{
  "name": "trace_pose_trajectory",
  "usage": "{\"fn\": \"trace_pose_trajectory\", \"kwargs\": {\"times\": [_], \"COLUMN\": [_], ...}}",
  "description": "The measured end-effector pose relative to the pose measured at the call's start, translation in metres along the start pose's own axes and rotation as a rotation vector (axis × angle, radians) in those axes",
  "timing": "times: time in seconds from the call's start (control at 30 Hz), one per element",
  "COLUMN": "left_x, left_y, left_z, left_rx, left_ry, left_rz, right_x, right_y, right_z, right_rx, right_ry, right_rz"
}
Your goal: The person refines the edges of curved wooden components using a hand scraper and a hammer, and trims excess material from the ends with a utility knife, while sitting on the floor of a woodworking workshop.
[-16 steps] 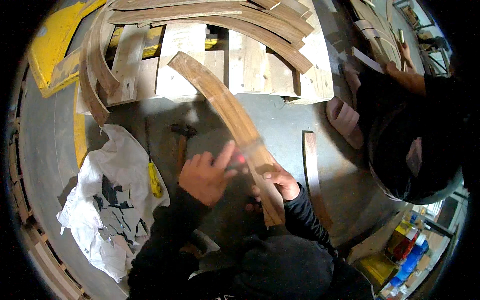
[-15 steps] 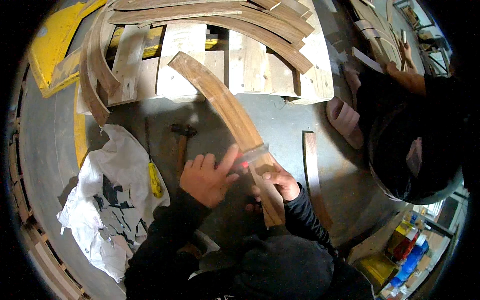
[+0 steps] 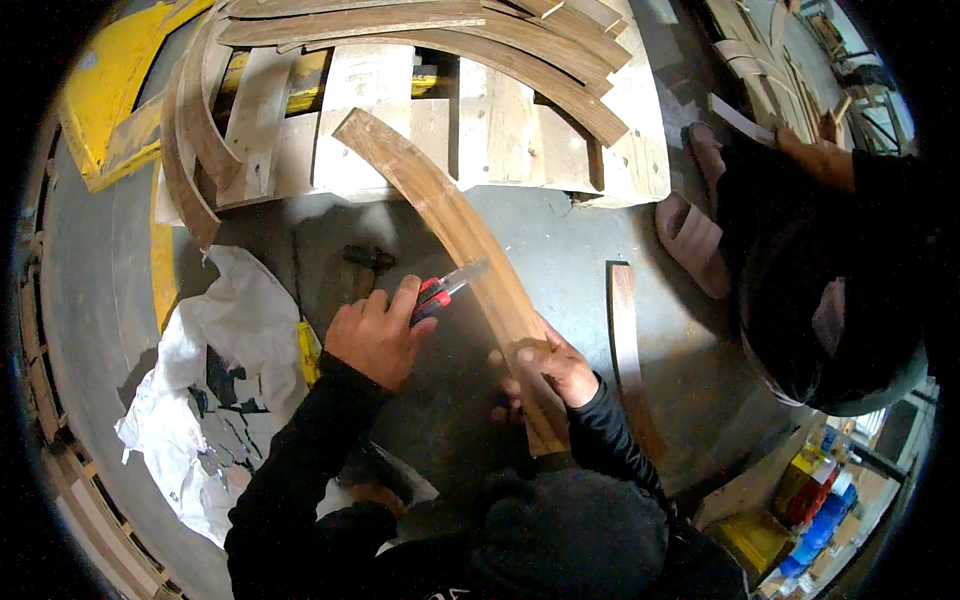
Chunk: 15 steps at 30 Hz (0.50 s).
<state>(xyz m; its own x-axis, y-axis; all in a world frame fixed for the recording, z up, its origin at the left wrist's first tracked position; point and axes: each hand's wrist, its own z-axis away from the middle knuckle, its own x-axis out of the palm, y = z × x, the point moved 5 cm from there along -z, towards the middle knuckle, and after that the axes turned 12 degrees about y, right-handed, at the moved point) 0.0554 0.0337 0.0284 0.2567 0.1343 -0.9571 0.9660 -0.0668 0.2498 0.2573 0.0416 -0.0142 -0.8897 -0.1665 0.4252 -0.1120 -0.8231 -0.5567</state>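
The near end of the curved wooden strip [image 3: 455,235] is hidden under the right hand [image 3: 552,372]. The red-handled knife [image 3: 445,290] blurs at its blade tip. At three o'clock, a co-worker [image 3: 830,300] runs past the rim.

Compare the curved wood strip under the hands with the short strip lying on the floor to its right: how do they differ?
The curved wood strip is long and wide, bowed along its length; the short strip is narrower and nearly straight. The curved one leans up onto the pallet and is steadied by the right hand, with the left hand holding a red utility knife against its edge; the short one lies flat, untouched. Both are brown wood.
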Motion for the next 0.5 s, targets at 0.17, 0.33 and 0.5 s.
{"fn": "trace_pose_trajectory", "kwargs": {"times": [0.17,0.33,0.5], "left_x": [-0.001,-0.005,0.032], "left_y": [0.005,-0.013,-0.006], "left_z": [0.007,-0.015,0.023], "left_rx": [0.104,0.184,-0.371], "left_ry": [-0.007,0.097,0.036], "left_rz": [-0.042,-0.091,0.242], "right_x": [0.003,-0.002,0.009], "right_y": [-0.003,-0.002,0.001], "right_z": [0.004,0.005,0.005], "right_rx": [0.049,0.062,0.064], "right_ry": [-0.009,0.01,0.042], "right_rz": [-0.033,-0.016,-0.015]}}
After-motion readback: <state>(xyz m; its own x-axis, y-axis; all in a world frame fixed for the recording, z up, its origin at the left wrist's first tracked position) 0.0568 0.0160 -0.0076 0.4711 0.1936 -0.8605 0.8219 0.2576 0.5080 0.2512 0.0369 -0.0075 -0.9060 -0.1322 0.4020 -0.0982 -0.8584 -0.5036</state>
